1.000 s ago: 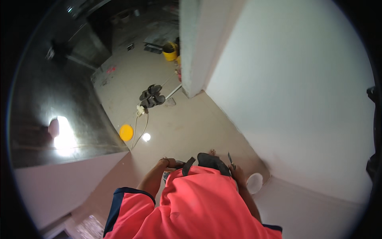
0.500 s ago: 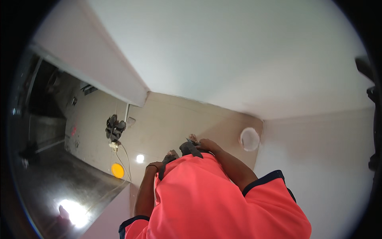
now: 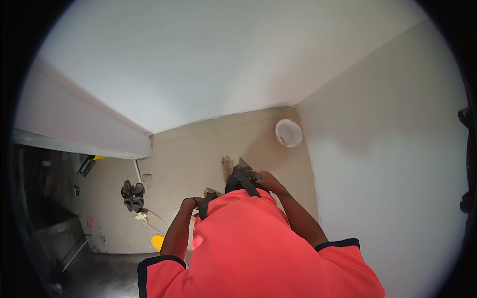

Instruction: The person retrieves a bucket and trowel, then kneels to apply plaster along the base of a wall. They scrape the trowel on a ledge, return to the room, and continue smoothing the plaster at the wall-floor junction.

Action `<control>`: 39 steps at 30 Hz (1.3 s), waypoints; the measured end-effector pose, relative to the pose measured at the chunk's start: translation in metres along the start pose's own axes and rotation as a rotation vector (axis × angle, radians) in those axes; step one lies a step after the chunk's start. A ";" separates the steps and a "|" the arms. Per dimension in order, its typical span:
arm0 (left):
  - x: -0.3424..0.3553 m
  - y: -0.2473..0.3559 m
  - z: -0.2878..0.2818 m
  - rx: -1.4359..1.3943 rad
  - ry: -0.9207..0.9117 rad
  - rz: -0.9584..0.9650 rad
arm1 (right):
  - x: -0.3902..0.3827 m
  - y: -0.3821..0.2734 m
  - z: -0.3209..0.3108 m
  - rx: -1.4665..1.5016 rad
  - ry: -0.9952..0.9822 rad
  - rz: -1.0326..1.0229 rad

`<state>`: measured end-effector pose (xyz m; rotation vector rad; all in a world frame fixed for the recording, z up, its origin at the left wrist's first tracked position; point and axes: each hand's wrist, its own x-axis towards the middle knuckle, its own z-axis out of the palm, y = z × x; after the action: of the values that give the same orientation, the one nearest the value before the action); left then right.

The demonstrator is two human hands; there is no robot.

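Observation:
At the front of my waist, my right hand is closed around a scraper. Its flat grey blade points forward over the floor, while its handle is hidden by the fingers and dark cloth. My left hand hangs low by my left hip, next to a dark strap; its fingers are mostly out of sight. Another dark strap lies near my right hand. A white bucket stands on the floor in the far right corner, with pale smears inside.
Pale walls meet the beige tiled floor ahead and at right. Dark sandals lie on the left, beside a pale power socket with a cable. A yellow disc sits near my left forearm. My bare foot is stepped forward.
My view has swung to the right, so the bucket now sits farther ahead and left in the picture. One foot shows farther forward, and the scraper blade is plainer to see.

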<state>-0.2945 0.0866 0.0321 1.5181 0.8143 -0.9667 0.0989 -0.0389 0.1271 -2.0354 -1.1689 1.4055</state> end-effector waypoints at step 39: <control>0.707 0.508 -0.192 -1.047 0.774 0.131 | 0.156 0.517 -0.402 0.596 0.509 0.594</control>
<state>0.4897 0.1908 -0.3786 0.9294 1.4332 0.2454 0.6942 -0.1552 -0.1649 -2.1472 0.0838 1.1500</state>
